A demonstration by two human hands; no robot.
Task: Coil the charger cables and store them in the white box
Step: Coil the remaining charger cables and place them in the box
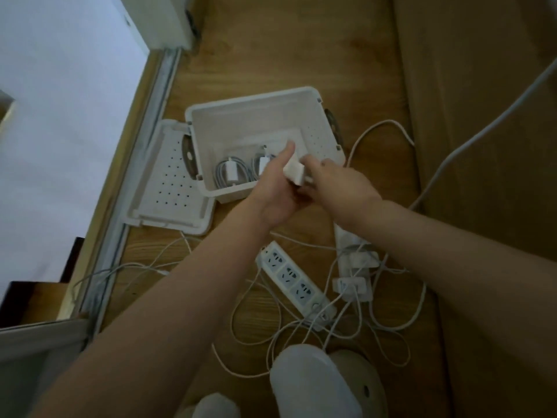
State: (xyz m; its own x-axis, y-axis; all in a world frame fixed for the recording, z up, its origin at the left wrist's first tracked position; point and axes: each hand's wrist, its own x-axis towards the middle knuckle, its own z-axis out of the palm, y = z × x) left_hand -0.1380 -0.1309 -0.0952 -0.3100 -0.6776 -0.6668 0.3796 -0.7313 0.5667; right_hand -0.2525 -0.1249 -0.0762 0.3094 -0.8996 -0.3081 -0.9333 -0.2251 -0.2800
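Both hands clamped on one charger, right at the box

Left of the hands, the dotted lid (168, 188) lies flat against the open white box (256, 99), with two coiled white chargers (230, 173) inside. The left hand (280, 191) wraps a chunky white charger brick (294, 171) over the box's near rim, and the right hand (340, 182) pinches its other end. Loose white cables (388, 297) sprawl below the hands.
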